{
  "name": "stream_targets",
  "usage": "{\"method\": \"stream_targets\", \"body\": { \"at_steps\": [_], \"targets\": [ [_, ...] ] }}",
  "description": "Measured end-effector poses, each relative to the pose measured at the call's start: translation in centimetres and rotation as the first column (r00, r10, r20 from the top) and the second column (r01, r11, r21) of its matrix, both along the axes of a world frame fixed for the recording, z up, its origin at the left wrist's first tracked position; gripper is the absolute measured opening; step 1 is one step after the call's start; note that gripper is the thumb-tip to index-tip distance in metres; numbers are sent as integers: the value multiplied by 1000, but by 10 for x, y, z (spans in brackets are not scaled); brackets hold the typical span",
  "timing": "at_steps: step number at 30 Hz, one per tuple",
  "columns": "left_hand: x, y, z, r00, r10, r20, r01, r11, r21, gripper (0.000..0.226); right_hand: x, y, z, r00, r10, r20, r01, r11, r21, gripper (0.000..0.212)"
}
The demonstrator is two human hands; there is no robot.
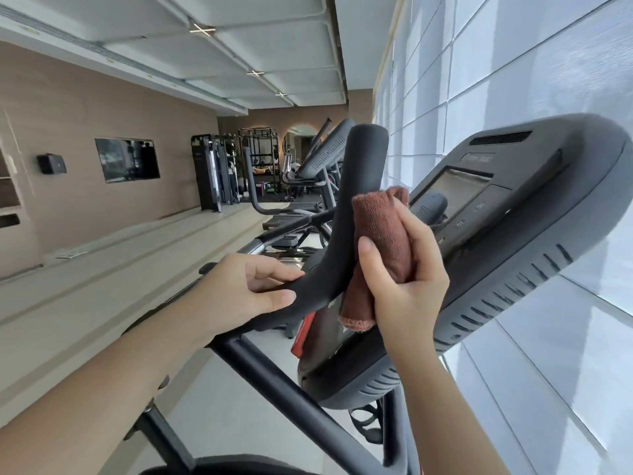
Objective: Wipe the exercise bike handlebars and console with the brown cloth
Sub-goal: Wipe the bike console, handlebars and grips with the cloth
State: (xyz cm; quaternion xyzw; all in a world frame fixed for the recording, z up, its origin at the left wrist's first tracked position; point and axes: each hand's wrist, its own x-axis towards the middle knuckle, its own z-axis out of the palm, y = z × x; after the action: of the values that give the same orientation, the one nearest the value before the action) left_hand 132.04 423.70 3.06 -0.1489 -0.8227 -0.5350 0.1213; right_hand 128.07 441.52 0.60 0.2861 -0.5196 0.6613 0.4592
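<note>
The whole view is tilted. A black curved handlebar [356,186] rises in the middle of the frame. My left hand [239,289] grips its lower bend, thumb underneath and fingers over the top. My right hand [407,286] holds the folded brown cloth [383,234] pressed against the right side of the handlebar. Behind the cloth sits the dark grey console [513,214], its screen facing me. The cloth's lower end hangs below my palm.
Black frame tubes [294,382] run below the handlebar. A wall of white window blinds [513,80] stands right behind the console. More exercise machines [308,173] and a weight rack line the room to the left, along a beige wall with a dark screen [127,159].
</note>
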Motion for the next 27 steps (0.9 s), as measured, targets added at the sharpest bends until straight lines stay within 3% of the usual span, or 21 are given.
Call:
{"method": "stream_targets", "body": {
  "at_steps": [5, 11, 20, 27],
  "targets": [
    [5, 10, 1, 995, 96, 5, -96, 995, 19, 26, -8, 4, 23, 995, 94, -15, -95, 994, -54, 40],
    [12, 23, 4, 972, 235, -1, -235, 971, -35, 23, -30, 21, 64, 964, 259, -52, -260, 966, 0, 41],
    [21, 41, 8, 909, 409, 84, -414, 909, 47, 22, -21, 9, -9, 904, 425, 44, -424, 905, -37, 39],
    [27, 55, 14, 846, 515, 139, -523, 852, 30, 22, -27, 20, 54, 841, 537, 64, -523, 839, -151, 39]
  ]
}}
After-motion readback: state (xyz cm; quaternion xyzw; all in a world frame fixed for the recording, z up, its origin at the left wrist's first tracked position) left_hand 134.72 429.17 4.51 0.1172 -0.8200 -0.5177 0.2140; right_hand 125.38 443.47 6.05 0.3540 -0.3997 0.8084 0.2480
